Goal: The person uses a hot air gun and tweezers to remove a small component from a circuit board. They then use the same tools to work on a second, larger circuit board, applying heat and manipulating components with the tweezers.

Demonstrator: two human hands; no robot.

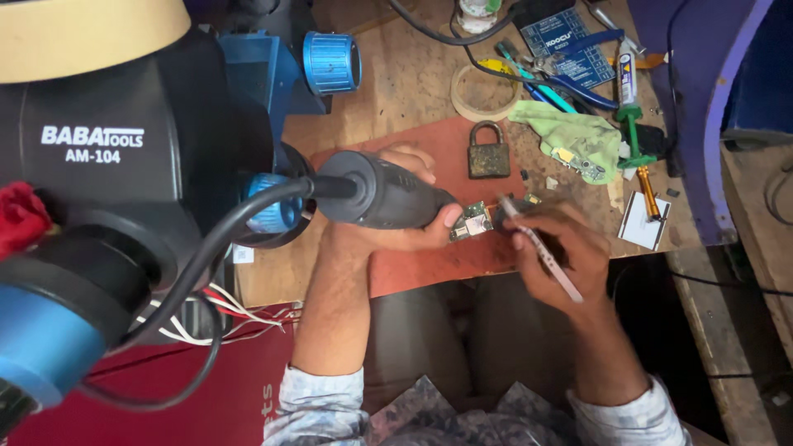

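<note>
Much of the left view is being blocked by a big black machine [107,165] w/ blue knobs. A black handpiece [384,194] is being gripped by the left hand [388,231], fingers wrapped shut. Slim tweezers [537,246] are being pinched by the right hand [566,252] over a small circuit board [472,223] on the red mat [429,264]. A brass padlock [488,151] and green cloth [570,132] are lying just beyond.

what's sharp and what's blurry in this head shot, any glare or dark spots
Head view: the small circuit board and padlock are fairly sharp; the black machine housing and blue knob close to the lens look soft; the tweezers in the right hand are slightly smeared; light is even, no strong glare; under the bench is dark.
</note>
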